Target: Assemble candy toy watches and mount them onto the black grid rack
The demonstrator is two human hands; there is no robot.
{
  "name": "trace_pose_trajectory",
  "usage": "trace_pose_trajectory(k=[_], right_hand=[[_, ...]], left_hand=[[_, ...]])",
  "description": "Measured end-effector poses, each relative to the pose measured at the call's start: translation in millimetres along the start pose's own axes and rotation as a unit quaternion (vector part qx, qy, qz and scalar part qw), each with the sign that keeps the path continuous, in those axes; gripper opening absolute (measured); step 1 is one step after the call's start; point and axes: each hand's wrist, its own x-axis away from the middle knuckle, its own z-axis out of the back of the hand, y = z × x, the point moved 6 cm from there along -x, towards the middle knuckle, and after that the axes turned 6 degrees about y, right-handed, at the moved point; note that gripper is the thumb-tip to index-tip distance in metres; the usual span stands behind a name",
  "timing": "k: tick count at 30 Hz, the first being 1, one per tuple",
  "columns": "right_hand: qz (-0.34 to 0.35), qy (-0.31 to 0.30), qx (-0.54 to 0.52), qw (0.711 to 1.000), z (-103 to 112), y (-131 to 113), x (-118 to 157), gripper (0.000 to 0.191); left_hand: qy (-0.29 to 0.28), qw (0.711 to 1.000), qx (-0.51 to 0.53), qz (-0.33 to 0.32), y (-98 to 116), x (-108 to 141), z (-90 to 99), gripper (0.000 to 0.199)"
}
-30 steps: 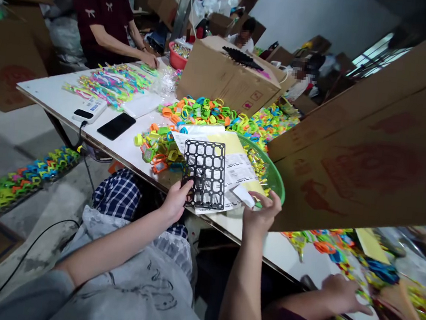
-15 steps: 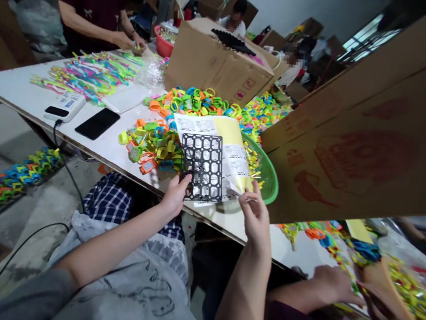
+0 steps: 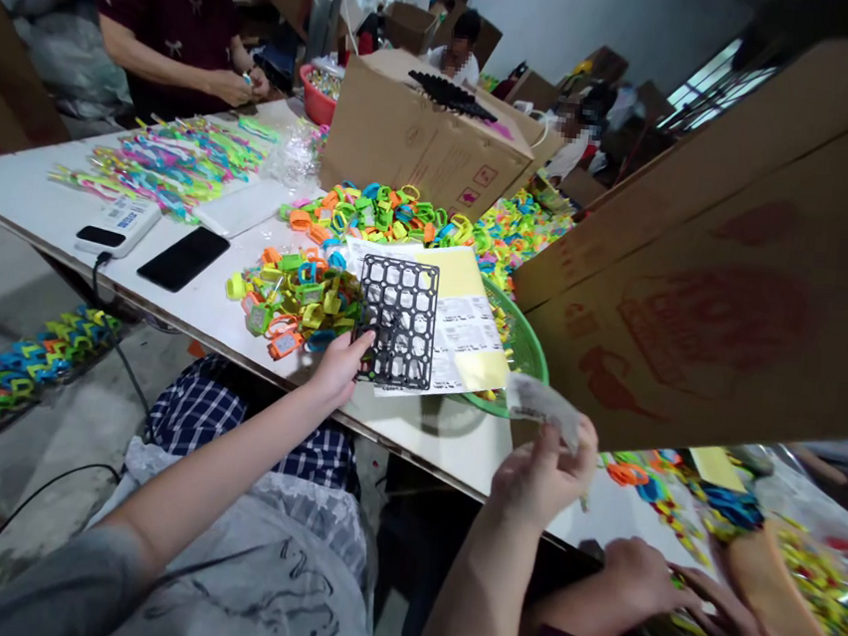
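Note:
My left hand (image 3: 344,365) grips the lower left corner of a black plastic grid (image 3: 397,321), which is held over a sheet of printed labels (image 3: 467,334) with a yellow backing. Between the thumb and fingers of my right hand (image 3: 549,465) is a translucent label piece (image 3: 542,405), to the right of the sheet and in front of the large carton. Part of the sheet's lower right shows bare yellow. Behind the sheet stands a green basket (image 3: 533,344). Colourful watch-like bands (image 3: 298,296) are heaped left of the grid.
A black phone (image 3: 183,258) and a white device (image 3: 118,226) lie on the table (image 3: 29,170). Cardboard boxes (image 3: 419,133) stand behind, and a large carton (image 3: 737,258) at right. A person's hands (image 3: 247,86) are at back left; another's (image 3: 639,574) at lower right.
My right hand has moved right and peeled the label piece off the sheet, baring some yellow backing. My left hand still holds the grid; the view has shifted slightly.

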Motion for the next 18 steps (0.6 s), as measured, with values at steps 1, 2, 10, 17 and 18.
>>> trace_pose_trajectory(k=[1, 2, 10, 17, 18], right_hand=[[0.012, -0.001, 0.017, 1.0, -1, -6, 4, 0.019], [0.018, -0.004, 0.032, 0.999, -2, -12, 9, 0.019], [-0.043, -0.074, 0.085, 0.993, 10, -13, 43, 0.007], [-0.063, -0.141, 0.081, 0.985, 6, 21, 62, 0.018], [-0.066, -0.151, 0.072, 0.984, -1, 21, 65, 0.018]], left_hand=[[-0.008, 1.0, -0.007, -0.008, 7, -9, -7.4, 0.011], [-0.02, 1.0, -0.019, -0.016, 15, -20, -16.2, 0.009], [-0.088, 0.984, -0.131, -0.077, 117, -107, -76.4, 0.004], [-0.055, 0.961, -0.131, -0.238, 134, -46, -30.5, 0.019], [-0.049, 0.968, -0.124, -0.21, 121, -34, -17.0, 0.024]])
